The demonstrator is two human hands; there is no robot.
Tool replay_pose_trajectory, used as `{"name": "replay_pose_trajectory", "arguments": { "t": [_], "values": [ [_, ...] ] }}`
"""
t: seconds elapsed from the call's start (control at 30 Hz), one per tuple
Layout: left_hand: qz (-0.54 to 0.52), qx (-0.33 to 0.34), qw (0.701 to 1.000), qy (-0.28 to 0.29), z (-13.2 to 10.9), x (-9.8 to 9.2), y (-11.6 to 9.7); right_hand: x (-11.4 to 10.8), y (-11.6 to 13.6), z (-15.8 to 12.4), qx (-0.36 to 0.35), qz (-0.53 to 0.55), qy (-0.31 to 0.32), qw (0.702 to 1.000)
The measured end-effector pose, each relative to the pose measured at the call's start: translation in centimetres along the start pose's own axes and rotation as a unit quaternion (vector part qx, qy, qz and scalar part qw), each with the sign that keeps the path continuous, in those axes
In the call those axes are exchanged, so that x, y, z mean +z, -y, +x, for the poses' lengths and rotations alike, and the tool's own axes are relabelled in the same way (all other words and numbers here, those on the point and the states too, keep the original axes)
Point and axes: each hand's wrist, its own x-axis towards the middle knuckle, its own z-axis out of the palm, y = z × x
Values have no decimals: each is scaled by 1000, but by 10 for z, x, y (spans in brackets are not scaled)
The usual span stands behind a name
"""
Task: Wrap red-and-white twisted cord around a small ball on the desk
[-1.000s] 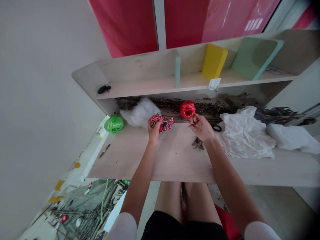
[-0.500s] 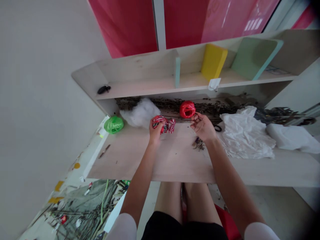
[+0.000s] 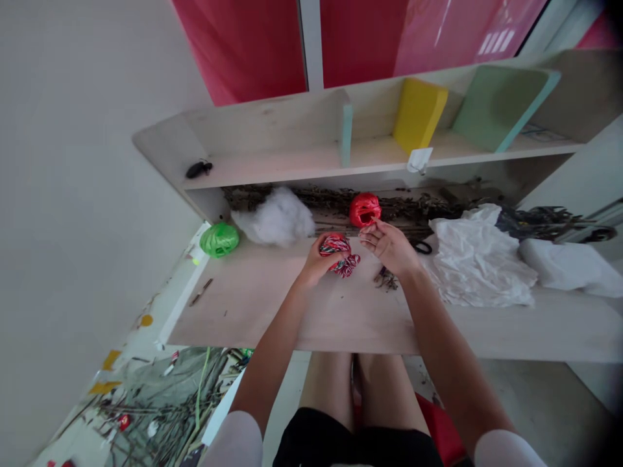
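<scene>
My left hand (image 3: pixel 317 264) is closed around a bundle of red, white and dark green string (image 3: pixel 335 246), whose loose tufted end hangs out to the right. Just right of it, my right hand (image 3: pixel 389 245) has its fingertips drawn together in a pinch. What they hold, perhaps a thin strand, is too small to make out. Directly behind those fingertips sits a ball of red plastic twine (image 3: pixel 364 209) with a hollow in its front. White fluffy stuffing (image 3: pixel 280 219) lies behind and left of the string bundle.
A green twine ball (image 3: pixel 220 240) sits at the desk's left end. Crumpled white paper (image 3: pixel 479 259), black scissor handles (image 3: pixel 422 247) and dried twigs (image 3: pixel 387 279) lie to the right. Dry stalks (image 3: pixel 413 211) stretch along the back under a shelf (image 3: pixel 272 174). A small stick (image 3: pixel 201 292) lies front left.
My left hand has moved right with the string bundle, closer to my right hand. My right hand has shifted slightly left, in front of the red twine ball.
</scene>
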Motion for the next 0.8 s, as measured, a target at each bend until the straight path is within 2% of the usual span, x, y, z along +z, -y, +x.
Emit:
{"name": "replay_pose_trajectory", "arguments": {
  "t": [0.3, 0.5, 0.67, 0.8],
  "values": [
    [-81, -58, 994, 52, -7, 3, -4, -4, -6, 9, 7, 73, -85, 994],
    [-136, -69, 988, 5, -3, -4, -2, -12, -11, 17, -40, 104, -146, 983],
    [-158, -67, 985, 15, 0, -8, -2, -21, -5, 17, -65, 132, -124, 981],
    [-158, -79, 984, 12, -3, -6, -6, -18, 3, 11, -36, 73, -95, 992]
  ]
}}
